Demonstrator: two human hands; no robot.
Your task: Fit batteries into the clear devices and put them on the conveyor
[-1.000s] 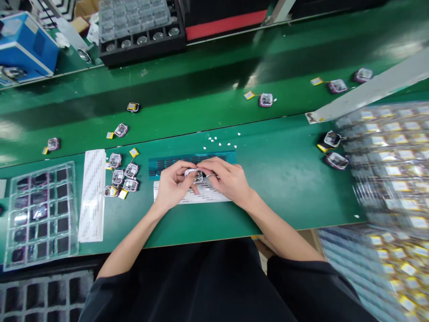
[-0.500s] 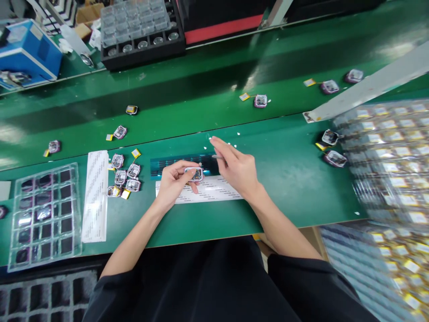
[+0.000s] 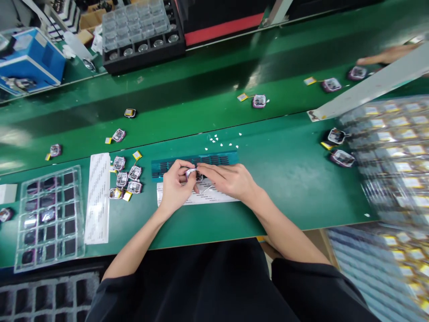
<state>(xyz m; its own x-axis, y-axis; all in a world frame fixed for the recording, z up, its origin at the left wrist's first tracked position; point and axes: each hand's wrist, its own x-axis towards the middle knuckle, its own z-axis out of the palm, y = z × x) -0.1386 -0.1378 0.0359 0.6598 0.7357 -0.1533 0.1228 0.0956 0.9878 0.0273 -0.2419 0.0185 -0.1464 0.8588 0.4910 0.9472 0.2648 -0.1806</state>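
My left hand (image 3: 177,185) is closed around a small square device casing (image 3: 191,172) with electronics inside. Its fingers cover part of the casing. My right hand (image 3: 234,181) has its fingertips at the casing's right side, with a thin metal tool (image 3: 208,188) in its grip. Beneath both hands lie a teal strip with rows of dark pieces (image 3: 224,158) and a white printed sheet (image 3: 217,197). Small white bits (image 3: 216,139) are scattered behind the strip. To the left sits a cluster of open casings (image 3: 122,179), some with yellow-edged batteries.
A clear compartment tray (image 3: 50,219) and a white printed strip (image 3: 97,199) lie left. Stacked trays of batteries (image 3: 395,147) stand right, beside a grey metal post (image 3: 368,89). Another person's hand (image 3: 389,54) reaches in at the upper right. More casings lie on the far strip.
My right hand has come down and left to the casing, from above the teal strip. The casing is tilted more. Another person's hand has appeared at the upper right. The view has shifted slightly.
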